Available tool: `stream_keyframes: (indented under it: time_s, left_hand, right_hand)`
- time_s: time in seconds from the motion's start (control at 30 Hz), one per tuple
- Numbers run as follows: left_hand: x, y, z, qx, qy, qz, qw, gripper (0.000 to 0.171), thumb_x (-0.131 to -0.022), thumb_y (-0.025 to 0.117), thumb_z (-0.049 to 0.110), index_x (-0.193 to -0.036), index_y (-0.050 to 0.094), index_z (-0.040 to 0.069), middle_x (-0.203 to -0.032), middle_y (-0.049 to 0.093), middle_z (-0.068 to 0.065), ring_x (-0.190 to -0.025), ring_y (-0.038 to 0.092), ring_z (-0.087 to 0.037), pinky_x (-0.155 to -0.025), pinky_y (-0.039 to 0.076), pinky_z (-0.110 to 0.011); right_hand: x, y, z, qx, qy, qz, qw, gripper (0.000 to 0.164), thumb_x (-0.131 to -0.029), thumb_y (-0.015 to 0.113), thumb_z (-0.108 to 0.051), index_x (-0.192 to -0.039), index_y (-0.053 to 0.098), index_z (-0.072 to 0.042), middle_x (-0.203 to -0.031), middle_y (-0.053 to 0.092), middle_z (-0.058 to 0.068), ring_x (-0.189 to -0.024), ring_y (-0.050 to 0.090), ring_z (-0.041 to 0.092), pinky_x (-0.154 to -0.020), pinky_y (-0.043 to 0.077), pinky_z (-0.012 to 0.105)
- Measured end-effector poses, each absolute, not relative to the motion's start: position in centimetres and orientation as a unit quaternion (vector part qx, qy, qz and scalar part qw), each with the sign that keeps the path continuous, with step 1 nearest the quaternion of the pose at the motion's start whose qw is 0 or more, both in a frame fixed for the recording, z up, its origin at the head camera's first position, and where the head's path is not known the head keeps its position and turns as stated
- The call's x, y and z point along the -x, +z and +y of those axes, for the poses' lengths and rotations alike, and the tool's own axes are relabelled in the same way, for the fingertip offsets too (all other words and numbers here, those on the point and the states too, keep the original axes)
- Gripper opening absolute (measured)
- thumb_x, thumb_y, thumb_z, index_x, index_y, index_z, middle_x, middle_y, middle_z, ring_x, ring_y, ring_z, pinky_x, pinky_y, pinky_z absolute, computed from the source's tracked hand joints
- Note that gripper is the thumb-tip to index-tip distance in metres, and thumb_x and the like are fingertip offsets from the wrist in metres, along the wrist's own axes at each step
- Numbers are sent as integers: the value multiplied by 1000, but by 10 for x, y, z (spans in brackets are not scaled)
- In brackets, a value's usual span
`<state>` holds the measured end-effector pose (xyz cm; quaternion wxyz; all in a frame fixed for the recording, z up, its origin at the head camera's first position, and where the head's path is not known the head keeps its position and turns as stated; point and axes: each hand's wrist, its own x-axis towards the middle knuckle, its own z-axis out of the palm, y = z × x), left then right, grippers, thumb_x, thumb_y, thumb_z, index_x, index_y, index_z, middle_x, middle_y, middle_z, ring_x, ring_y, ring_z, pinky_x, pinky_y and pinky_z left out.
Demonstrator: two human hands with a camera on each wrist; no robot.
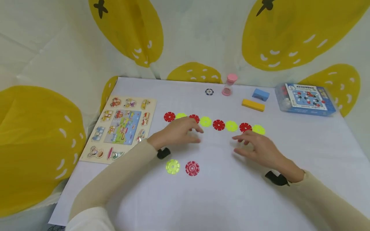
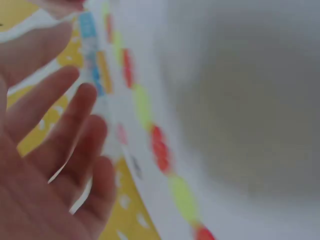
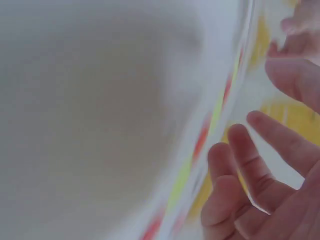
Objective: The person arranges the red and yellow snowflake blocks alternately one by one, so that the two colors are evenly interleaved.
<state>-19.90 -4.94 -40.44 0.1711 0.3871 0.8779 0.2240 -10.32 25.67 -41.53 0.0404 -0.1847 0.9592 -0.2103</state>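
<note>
A row of several flat notched discs, red [image 1: 218, 125] alternating with yellow-green [image 1: 231, 126], runs across the white table. My left hand [image 1: 182, 131] hovers at the row's left part, overlapping a few discs in the head view, its fingers relaxed and holding nothing. On the other side my right hand [image 1: 255, 146] is just in front of the row's right end, with loosely bent fingers and nothing between them. Nearer to me lie one separate yellow-green disc [image 1: 172, 166] and one separate red disc [image 1: 192, 168]. Both wrist views show spread, bare fingers.
At the left lies a wooden picture puzzle board [image 1: 96, 128]. Along the back stand a pink hourglass [image 1: 229, 84], a dark poker chip [image 1: 209, 92], a blue block [image 1: 260, 94], a yellow block [image 1: 253, 105] and a plastic box [image 1: 306, 99]. A fruit-patterned cloth [image 1: 202, 38] hangs behind.
</note>
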Motion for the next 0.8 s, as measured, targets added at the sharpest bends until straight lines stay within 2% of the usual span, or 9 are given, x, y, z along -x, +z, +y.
stream_keyframes:
  time_s: [0.17,0.33,0.57,0.7,0.8]
  left_hand:
    - [168,-407,-110,-374,168,887,213,49,-68,82,44,-114,68,31,-111,63,12,-100,54,-9,-83,46,-28]
    - [148,-415,-124,-387,158,879,229,58,-62,86,43,-116,67,31,-111,61,12,-106,52,-9,-87,46,-31]
    - [135,-430,-128,-383,178,883,205,38,-66,85,35,-101,71,28,-106,56,15,-105,50,-6,-90,46,-30]
    - [135,-433,-129,-373,191,885,205,34,-68,84,33,-97,69,27,-102,56,15,-102,49,-4,-89,46,-27]
    - [134,-434,-127,-374,202,878,218,26,-71,83,30,-92,67,26,-98,55,14,-96,49,-5,-86,45,-26]
  right_hand:
    - [83,-420,187,271,-185,940,93,51,-75,75,-47,-121,65,-27,-98,62,-10,-81,54,4,-65,47,18]
    - [80,-423,143,328,-142,928,103,57,-75,73,-51,-126,61,-28,-100,60,-9,-78,49,2,-60,42,18]
    - [85,-427,122,330,-126,929,110,48,-72,79,-43,-114,67,-25,-97,57,-7,-84,50,6,-61,44,20]
    - [84,-427,123,314,-131,934,107,50,-68,82,-41,-110,63,-25,-95,58,-8,-86,52,5,-63,47,20]
    - [80,-428,125,318,-129,935,94,50,-69,82,-37,-113,60,-26,-93,60,-9,-84,53,5,-62,47,20]
